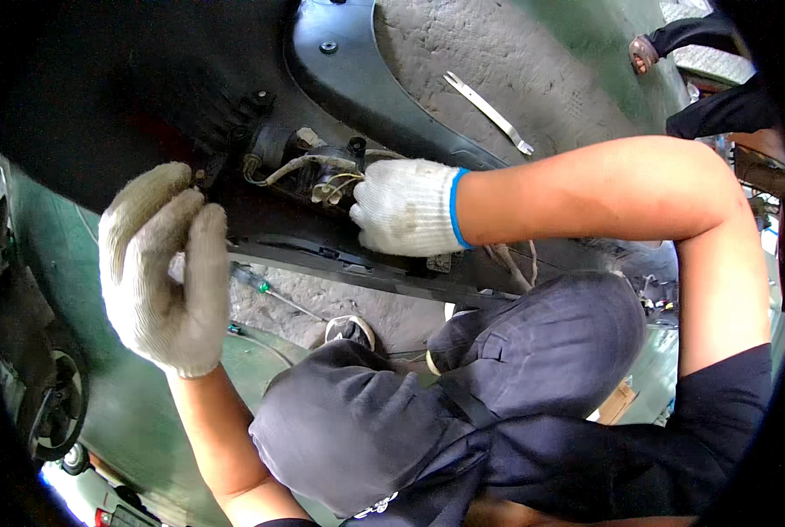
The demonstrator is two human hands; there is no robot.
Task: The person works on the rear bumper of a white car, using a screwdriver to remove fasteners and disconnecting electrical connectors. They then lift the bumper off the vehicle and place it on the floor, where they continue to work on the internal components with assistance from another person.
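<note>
A large black plastic panel (427,281) lies across the upper middle with a cylindrical part (269,145), pale connectors (326,193) and wires (300,165) on it. My right hand (401,206), in a white knit glove with blue cuff, is closed at the wiring beside the connectors; its fingertips and what they hold are hidden. My left hand (164,263), also gloved, is raised at the panel's left part, its fingers curved and slightly apart near a small bracket; whether it touches the panel is unclear.
A silver pry tool (489,112) lies on grey ground above the panel. A green-handled screwdriver (289,301) is below it, near my shoes. Another person's dark-clad legs and sandalled foot (643,53) are at upper right. A steering wheel (63,404) is at lower left.
</note>
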